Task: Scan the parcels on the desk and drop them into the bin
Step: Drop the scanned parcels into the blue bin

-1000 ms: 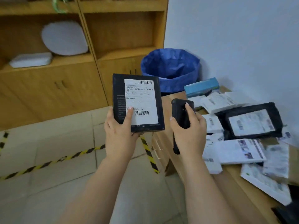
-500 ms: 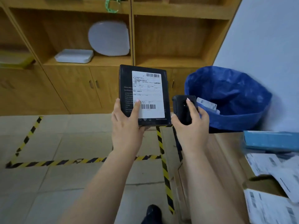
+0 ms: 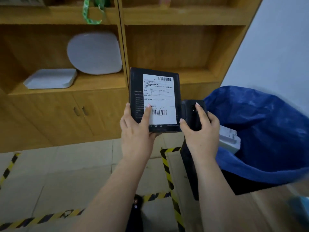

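Observation:
My left hand [image 3: 136,131] grips the lower left corner of a flat black parcel [image 3: 136,84], held upright with its white barcode label facing me. My right hand [image 3: 199,133] is closed around a black handheld scanner [image 3: 192,108], which sits right against the parcel's right edge. The bin [image 3: 267,171], lined with a blue bag, stands just right of both hands. A white parcel [image 3: 229,139] lies inside it, partly hidden behind my right hand.
A wooden shelf unit [image 3: 100,106] fills the background, with a white tray [image 3: 50,78] and a white oval plate [image 3: 94,52] on it. Yellow-black tape [image 3: 168,173] marks the tiled floor. A corner of the wooden desk [image 3: 274,211] shows at the lower right.
My view has swung left and toward the bin, so the desk's pile of parcels has left the frame. Both hands keep the parcel and scanner, now closer to the bin.

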